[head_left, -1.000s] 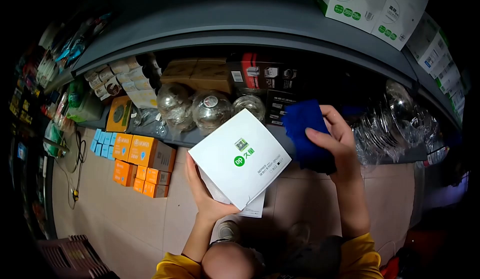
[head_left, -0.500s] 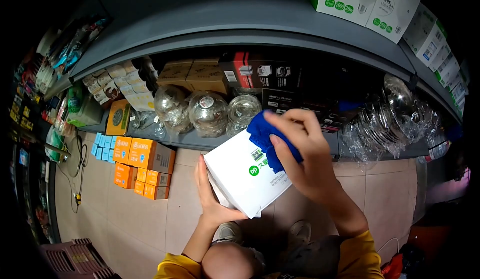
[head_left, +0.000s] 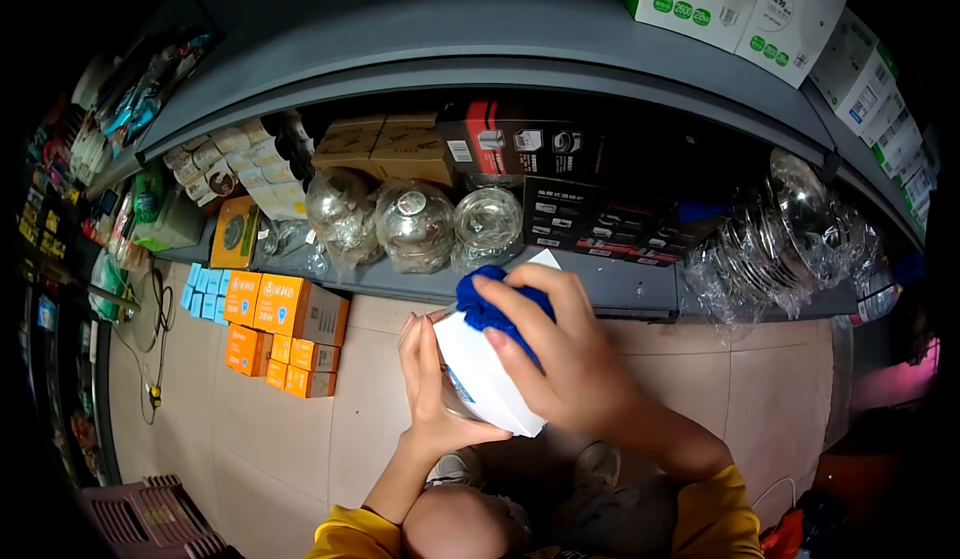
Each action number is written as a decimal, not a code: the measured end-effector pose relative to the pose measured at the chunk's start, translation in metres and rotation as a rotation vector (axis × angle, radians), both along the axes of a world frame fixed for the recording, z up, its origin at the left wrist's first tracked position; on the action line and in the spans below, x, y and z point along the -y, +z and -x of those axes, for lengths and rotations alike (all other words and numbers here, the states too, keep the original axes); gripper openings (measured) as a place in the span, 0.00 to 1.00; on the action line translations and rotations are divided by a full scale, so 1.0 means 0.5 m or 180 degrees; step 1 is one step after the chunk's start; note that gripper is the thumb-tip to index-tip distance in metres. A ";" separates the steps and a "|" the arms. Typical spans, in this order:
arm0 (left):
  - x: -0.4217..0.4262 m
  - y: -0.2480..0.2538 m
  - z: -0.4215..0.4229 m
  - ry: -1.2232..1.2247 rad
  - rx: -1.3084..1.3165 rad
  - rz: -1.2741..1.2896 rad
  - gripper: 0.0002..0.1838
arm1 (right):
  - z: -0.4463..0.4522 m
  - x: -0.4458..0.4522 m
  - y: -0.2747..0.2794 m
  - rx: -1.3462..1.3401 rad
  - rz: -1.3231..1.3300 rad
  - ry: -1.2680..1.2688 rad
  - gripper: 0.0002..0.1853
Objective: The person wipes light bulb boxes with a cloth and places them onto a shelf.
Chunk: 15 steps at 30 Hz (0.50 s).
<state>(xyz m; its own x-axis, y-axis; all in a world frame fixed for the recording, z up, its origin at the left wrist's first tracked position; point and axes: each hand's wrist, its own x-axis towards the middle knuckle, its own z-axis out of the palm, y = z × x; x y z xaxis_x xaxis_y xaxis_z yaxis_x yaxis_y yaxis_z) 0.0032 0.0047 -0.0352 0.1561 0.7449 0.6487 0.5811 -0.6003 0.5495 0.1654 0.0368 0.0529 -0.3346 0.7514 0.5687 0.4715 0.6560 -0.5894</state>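
A white box (head_left: 490, 374) is tilted over my lap, one narrow face with a small blue label turned upward. My left hand (head_left: 435, 389) grips it from the left and below, fingers along its left edge. A bunched blue cloth (head_left: 500, 304) lies against the upper part of the box, pressed there by my right hand (head_left: 560, 344), whose thumb and fingers close around it. Much of the box's right side is hidden behind my right hand.
Orange boxes (head_left: 285, 309) and small light-blue boxes (head_left: 208, 292) stand on the floor at left. Ahead, the low shelf (head_left: 625, 284) holds wrapped metal domes (head_left: 415, 221), dark boxes (head_left: 570, 219) and wrapped discs (head_left: 765, 249). White-green boxes (head_left: 700, 4) sit above. A slatted purple-brown object (head_left: 150, 519) is lower left.
The box has turned from its broad printed face to a narrower side. My right hand has brought the blue cloth from the right onto the box, then further left.
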 end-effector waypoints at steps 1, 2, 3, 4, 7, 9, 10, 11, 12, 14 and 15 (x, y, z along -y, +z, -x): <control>-0.001 -0.002 -0.001 -0.0003 0.0001 -0.0001 0.70 | -0.001 0.002 -0.001 0.0001 -0.0001 -0.0003 0.20; -0.001 -0.004 -0.002 0.0004 0.0033 -0.0007 0.70 | -0.001 0.002 -0.002 -0.0068 -0.0008 0.0103 0.20; -0.002 -0.004 -0.002 0.0013 0.0065 -0.0015 0.70 | -0.001 0.002 -0.004 -0.0138 -0.0017 0.0212 0.20; -0.003 -0.001 -0.003 -0.0004 0.0050 -0.0055 0.70 | -0.001 0.000 -0.010 -0.0238 0.0002 0.0209 0.20; -0.001 0.001 -0.001 0.0011 0.0020 -0.0027 0.71 | -0.016 -0.003 -0.011 -0.0137 0.0003 0.0481 0.19; -0.001 0.003 0.001 -0.0019 0.0049 -0.0006 0.71 | -0.020 -0.002 -0.009 -0.0209 0.0005 0.0660 0.18; -0.001 0.004 0.002 -0.0052 0.0077 0.0014 0.71 | -0.021 -0.002 -0.007 -0.0282 0.0005 0.0835 0.18; 0.000 0.002 0.003 -0.0052 0.0078 0.0013 0.71 | -0.023 0.000 -0.004 -0.0280 0.0005 0.0835 0.18; 0.001 -0.001 0.003 -0.0074 0.0161 0.0024 0.71 | -0.025 0.003 0.002 -0.0307 0.0124 0.0937 0.17; 0.003 -0.002 0.003 -0.0105 0.0286 0.0107 0.71 | -0.027 0.005 0.010 -0.0303 0.0231 0.1057 0.16; 0.003 -0.004 0.003 -0.0105 0.0286 0.0107 0.71 | -0.027 0.004 0.014 -0.0303 0.0230 0.1057 0.16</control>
<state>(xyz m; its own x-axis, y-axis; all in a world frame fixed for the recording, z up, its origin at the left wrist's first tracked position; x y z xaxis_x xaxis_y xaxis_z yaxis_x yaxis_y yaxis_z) 0.0019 0.0033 -0.0371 0.1233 0.7619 0.6359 0.5088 -0.5987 0.6186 0.1788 0.0347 0.0596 -0.5156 0.6500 0.5583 0.1802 0.7192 -0.6710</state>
